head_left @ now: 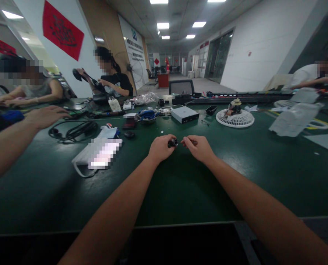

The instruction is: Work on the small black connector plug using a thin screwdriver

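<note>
My left hand (pixel 160 148) is closed around a short dark cylinder (pixel 173 142), whose shiny round end faces right. Opposite it, my right hand (pixel 200 147) pinches a small, thin dark piece (pixel 193 142) between thumb and fingers. A narrow gap separates the right fingertips from the cylinder's end. Both hands are just above the green tabletop (pixel 177 187). The fingers hide much of both things, so their exact kinds do not show.
Another person's arm (pixel 11 140) reaches in from the left, near a coiled black cable (pixel 75 129). A lit phone (pixel 104 154) lies on a white pouch (pixel 82 156). Behind my hands are a grey box (pixel 184 114), a white fan grille (pixel 235 119) and clear plastic packaging (pixel 296 117).
</note>
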`<state>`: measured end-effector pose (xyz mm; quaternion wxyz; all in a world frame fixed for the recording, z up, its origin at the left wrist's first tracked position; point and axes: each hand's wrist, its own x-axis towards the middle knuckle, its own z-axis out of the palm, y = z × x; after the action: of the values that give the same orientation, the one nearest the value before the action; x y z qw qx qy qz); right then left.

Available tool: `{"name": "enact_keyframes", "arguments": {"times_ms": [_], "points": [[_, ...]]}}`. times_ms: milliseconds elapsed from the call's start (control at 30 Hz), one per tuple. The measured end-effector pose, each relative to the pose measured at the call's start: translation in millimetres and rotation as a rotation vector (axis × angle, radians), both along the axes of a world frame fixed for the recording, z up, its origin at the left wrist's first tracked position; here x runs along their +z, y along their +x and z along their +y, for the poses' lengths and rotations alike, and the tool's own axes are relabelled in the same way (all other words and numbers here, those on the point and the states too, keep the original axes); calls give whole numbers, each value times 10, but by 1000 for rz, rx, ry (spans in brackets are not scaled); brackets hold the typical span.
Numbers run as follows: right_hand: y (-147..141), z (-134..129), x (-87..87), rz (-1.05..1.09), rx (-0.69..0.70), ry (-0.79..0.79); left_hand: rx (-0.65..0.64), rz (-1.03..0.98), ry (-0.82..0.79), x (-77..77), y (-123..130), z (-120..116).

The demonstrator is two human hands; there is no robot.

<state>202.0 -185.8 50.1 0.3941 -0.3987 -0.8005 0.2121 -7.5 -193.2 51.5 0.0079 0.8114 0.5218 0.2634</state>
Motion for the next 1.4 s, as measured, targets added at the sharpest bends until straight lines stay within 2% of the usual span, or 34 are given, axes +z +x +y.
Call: {"name": "enact_keyframes", "arguments": {"times_ms": [300, 833, 1167, 1400], "points": [[-8, -55, 37, 3, 114, -11, 3, 1, -7, 0, -12, 4], [-26, 7, -17, -38, 29, 6, -5, 36, -26, -24, -32, 25], [-11, -40, 60, -135, 67, 15, 0, 49, -32, -32, -23, 30], [-22, -46, 38, -132, 128, 23, 2, 37, -34, -32, -37, 28]]}}
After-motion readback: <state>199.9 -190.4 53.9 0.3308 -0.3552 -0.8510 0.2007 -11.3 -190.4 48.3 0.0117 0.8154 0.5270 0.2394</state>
